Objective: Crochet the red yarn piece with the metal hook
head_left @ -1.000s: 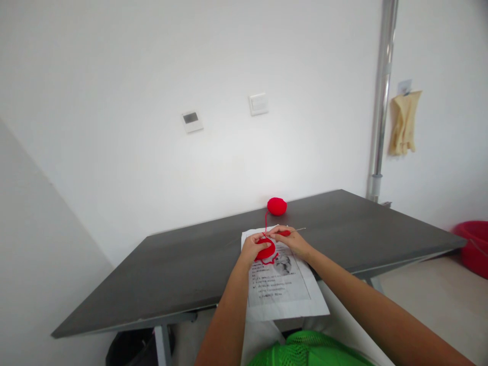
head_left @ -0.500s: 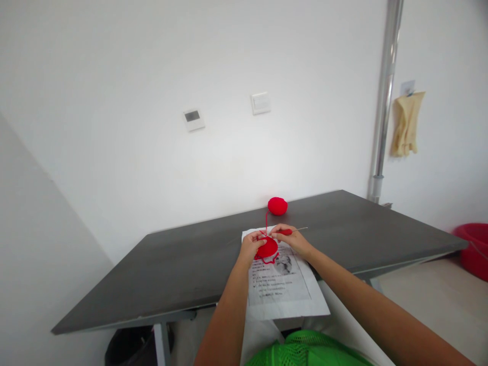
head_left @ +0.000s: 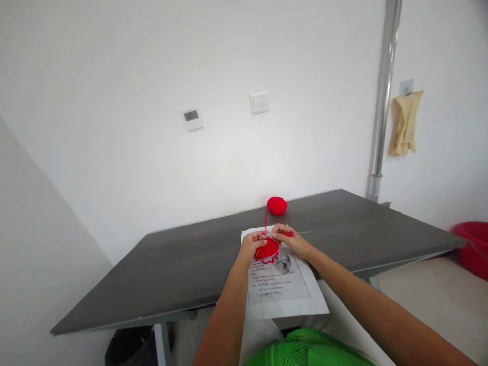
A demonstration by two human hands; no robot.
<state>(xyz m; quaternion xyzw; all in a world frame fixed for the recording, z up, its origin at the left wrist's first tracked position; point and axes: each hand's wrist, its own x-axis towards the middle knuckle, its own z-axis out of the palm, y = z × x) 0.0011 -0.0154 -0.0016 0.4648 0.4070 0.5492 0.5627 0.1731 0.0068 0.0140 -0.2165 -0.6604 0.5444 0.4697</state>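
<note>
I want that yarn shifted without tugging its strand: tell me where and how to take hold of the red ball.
I'd cup the right side and top of the red ball, coming from above and the right with a wide, gentle grip. It is rounded, with no handle, the wall is close behind, and its strand runs off the left side.

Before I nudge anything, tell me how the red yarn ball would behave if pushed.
The red yarn ball would probably roll, being rounded on a flat table. It looks like wound yarn, so likely light and squashy.
</note>
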